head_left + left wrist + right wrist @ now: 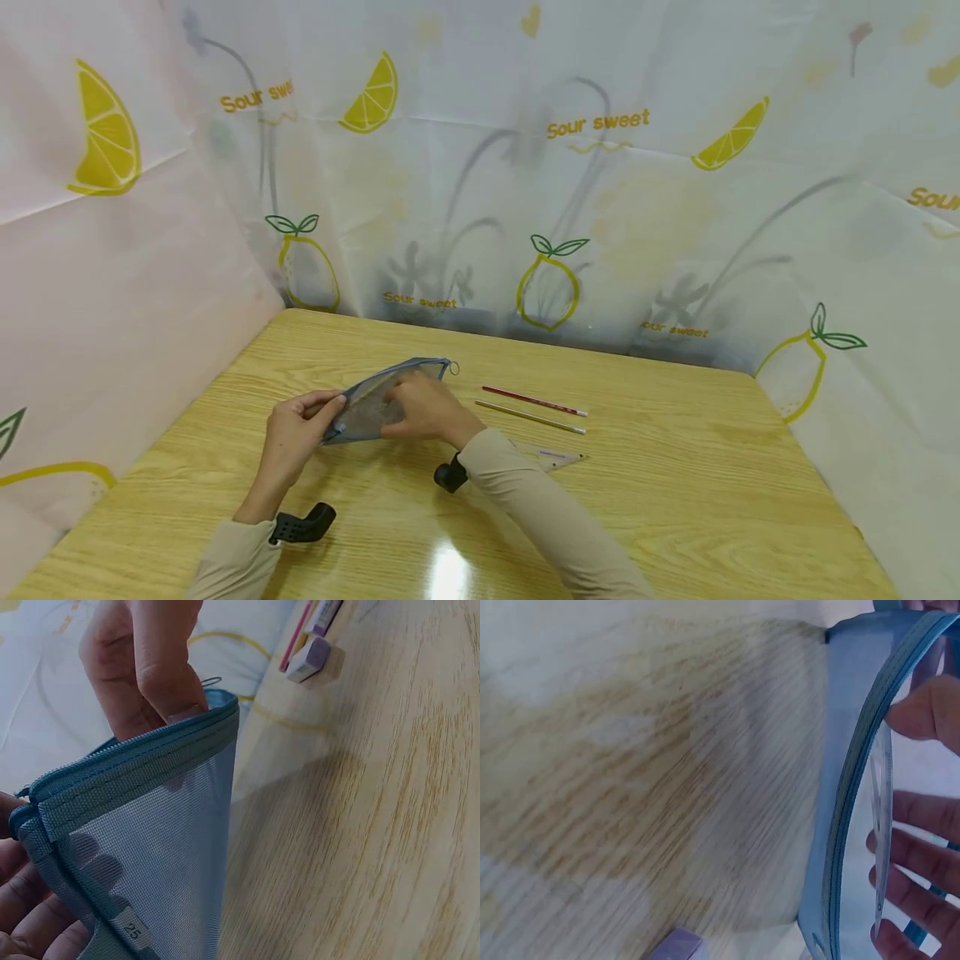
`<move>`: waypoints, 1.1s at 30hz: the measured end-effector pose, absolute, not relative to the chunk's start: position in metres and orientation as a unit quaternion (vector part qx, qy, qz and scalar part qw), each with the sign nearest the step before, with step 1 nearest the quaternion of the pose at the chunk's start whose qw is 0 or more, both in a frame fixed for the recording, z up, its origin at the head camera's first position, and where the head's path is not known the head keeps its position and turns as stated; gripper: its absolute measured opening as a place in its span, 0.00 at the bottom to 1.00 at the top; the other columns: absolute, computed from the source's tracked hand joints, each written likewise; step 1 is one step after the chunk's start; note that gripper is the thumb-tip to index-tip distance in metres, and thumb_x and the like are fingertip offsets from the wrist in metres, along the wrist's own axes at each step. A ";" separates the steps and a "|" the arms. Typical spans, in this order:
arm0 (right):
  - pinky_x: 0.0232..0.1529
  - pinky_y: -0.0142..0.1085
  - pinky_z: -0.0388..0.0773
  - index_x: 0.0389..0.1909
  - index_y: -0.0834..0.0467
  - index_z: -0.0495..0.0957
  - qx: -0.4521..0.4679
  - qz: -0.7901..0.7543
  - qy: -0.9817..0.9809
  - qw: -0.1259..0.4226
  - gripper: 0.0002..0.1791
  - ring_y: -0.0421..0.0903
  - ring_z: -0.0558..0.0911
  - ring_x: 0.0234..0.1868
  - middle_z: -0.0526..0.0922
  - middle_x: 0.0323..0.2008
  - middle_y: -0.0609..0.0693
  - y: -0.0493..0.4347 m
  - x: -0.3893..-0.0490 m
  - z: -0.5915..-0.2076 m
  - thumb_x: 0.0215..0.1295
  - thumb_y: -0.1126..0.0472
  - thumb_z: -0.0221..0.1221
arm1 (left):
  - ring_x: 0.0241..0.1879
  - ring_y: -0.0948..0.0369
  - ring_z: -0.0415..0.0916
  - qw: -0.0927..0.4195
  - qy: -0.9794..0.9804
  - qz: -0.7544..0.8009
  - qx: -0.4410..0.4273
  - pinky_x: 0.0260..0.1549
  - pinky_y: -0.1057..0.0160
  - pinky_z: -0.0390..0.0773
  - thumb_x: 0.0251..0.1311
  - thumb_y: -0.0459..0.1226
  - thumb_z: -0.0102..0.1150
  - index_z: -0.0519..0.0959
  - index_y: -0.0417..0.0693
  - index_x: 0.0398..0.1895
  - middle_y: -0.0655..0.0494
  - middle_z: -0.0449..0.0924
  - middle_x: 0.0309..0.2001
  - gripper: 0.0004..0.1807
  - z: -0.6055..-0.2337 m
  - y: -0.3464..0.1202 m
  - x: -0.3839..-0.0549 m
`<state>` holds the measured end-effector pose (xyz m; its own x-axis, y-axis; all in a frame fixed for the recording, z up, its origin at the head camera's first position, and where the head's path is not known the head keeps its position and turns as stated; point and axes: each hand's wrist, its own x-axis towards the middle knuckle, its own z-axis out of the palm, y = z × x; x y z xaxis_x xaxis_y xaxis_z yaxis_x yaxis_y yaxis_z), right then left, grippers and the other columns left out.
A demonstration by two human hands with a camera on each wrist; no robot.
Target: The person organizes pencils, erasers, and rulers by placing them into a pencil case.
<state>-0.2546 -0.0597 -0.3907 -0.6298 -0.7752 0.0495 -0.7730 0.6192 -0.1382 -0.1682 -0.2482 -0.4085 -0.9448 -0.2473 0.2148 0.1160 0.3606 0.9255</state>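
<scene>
A blue mesh zipper pouch (371, 414) is held up off the table with its zipper undone. My left hand (294, 433) grips its left corner, thumb on top, fingers behind the mesh. My right hand (426, 408) reaches into the mouth from the right. In the right wrist view, its thumb and fingertips hold a clear plastic ruler (883, 825) inside the opening; this is nearly edge-on, so its full shape cannot be told. The left wrist view shows the right fingers (161, 664) dipping behind the zipper edge (135, 761).
On the table (675, 492), right of the pouch, lie a red pencil (535, 401) and a gold pencil (529, 417). A clear set square (558, 458) is partly covered by the right sleeve. A white and purple eraser (309, 660) lies near the pencils. Printed cloth walls (465, 208) stand behind.
</scene>
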 end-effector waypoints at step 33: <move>0.50 0.30 0.73 0.55 0.59 0.80 -0.510 -0.098 0.848 0.105 0.18 0.43 0.78 0.50 0.79 0.51 0.52 -0.075 -0.269 -0.387 0.68 0.55 0.58 | 0.30 0.66 0.81 0.185 -0.807 -0.559 0.044 0.19 0.69 0.74 0.69 0.38 0.57 0.81 0.30 0.47 0.39 0.84 0.39 0.16 -0.412 -0.251 -0.169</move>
<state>-0.2694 -0.0746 -0.3869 -0.4576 -0.8857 -0.0787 -0.8445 0.4606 -0.2731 -0.1691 -0.2514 -0.4119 -0.9276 -0.2780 0.2495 0.1361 0.3705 0.9188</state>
